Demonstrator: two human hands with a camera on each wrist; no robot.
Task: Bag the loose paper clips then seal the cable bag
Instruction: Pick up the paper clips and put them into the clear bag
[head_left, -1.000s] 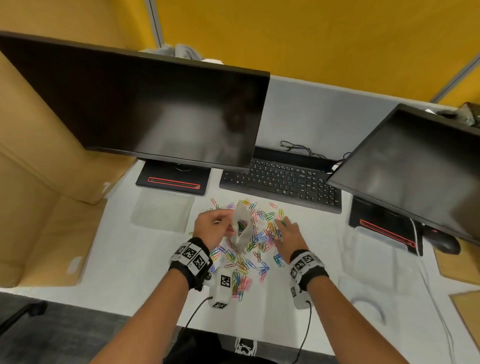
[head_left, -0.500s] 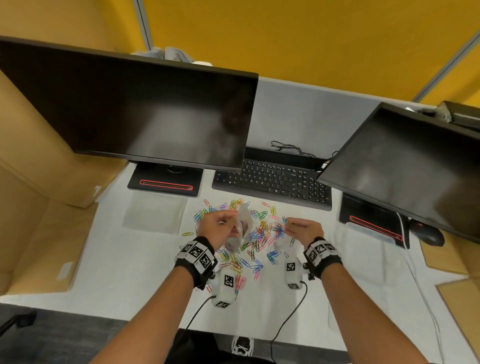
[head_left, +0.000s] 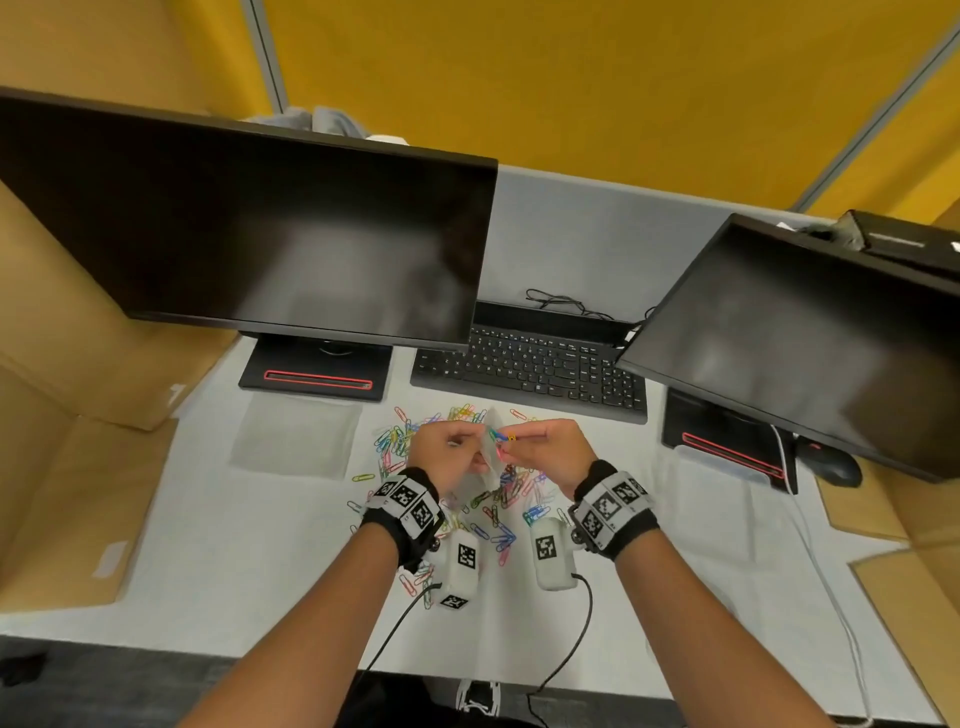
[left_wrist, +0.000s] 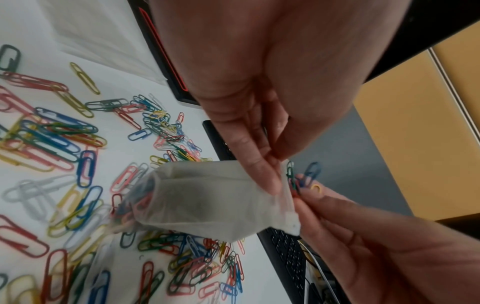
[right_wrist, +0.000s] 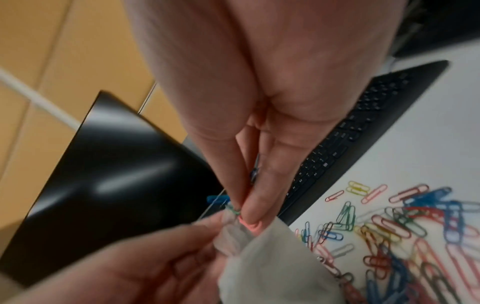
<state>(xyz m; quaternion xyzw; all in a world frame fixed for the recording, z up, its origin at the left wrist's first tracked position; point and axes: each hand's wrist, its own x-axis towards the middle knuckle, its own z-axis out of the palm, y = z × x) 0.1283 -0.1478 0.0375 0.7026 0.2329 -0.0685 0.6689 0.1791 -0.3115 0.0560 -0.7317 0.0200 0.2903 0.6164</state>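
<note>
At the near edge of the pale grey desk (head_left: 218, 561) we see bare surface on both sides of our forearms, more of it to the left than to the right. Between our wrists lies the scatter of loose coloured paper clips (head_left: 498, 525), spread from near our wristbands to just short of the black keyboard (head_left: 530, 364).

Above the scatter, our left hand (head_left: 447, 457) pinches the rim of the small translucent white plastic bag (left_wrist: 207, 197) between thumb and fingertips (left_wrist: 262, 174). The bag's long axis runs down and towards us, its mouth up at the far end by our fingers, its bottom hanging over the clips; coloured clips show through its lower part. Our right hand (head_left: 550, 449) meets it from the right, fingers closed narrow on a small bunch of coloured paper clips (head_left: 505, 437) held right at the bag's mouth (right_wrist: 235, 232). The two hands nearly touch there.

Left of the scatter a flat clear plastic bag (head_left: 296, 441) lies on the desk, apart from the clips, just in front of the left monitor's black base (head_left: 317, 371).

Farther off, the large black monitor on the left (head_left: 249, 234) and the tilted black monitor on the right (head_left: 810, 332) overhang the desk, narrowing the room above the keyboard. A black mouse (head_left: 831, 465) sits at the far right. Tan cardboard (head_left: 62, 364) lines the left side, and a yellow partition wall (head_left: 571, 78) closes the back.
</note>
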